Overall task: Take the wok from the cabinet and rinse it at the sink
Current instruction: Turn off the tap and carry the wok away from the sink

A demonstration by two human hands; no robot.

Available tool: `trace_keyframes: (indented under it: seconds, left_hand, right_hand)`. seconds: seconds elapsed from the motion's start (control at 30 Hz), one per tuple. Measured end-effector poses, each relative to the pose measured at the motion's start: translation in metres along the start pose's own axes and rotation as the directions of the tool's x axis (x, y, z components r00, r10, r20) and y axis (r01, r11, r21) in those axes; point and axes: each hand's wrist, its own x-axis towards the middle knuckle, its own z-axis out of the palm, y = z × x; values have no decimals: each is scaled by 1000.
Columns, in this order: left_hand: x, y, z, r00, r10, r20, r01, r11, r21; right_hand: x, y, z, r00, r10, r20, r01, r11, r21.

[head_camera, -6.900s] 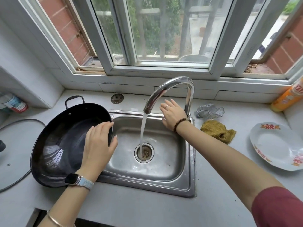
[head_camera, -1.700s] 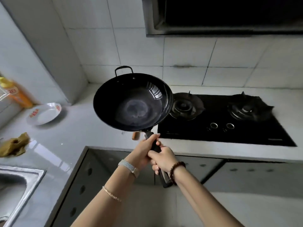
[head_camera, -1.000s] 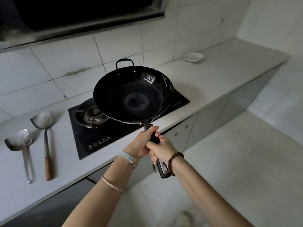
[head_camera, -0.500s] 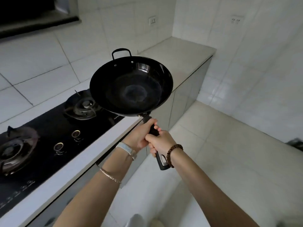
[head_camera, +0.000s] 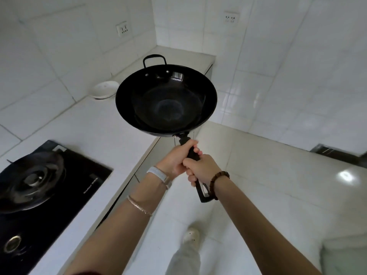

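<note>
The black wok [head_camera: 165,100] hangs in the air in front of me, bowl facing up and a small loop handle at its far rim. Both hands grip its long black handle: my left hand [head_camera: 175,159] is closed around it nearest the bowl, my right hand [head_camera: 201,168] just behind it. The handle's end sticks out below my right wrist. The wok sits above the edge of the white counter [head_camera: 83,124]. Neither the sink nor the cabinet is in view.
A black gas hob [head_camera: 39,187] lies in the counter at the lower left. A white bowl [head_camera: 105,89] stands near the tiled wall behind the wok. Grey cabinet fronts [head_camera: 151,155] run under the counter. Pale tiled floor spreads to the right, with my foot [head_camera: 191,235] below.
My view has swung right along the counter, away from the sink and past the hob. The wok stays held out ahead in both hands, now over the counter's far end.
</note>
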Motion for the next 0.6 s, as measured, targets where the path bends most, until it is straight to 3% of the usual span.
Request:
trace_keyframes:
  seconds: [0.6]
  left_hand:
    - [221, 112, 96, 999, -37, 40, 33, 996, 79]
  right_hand:
    - [182, -108, -138, 991, 12, -134, -4, 998, 57]
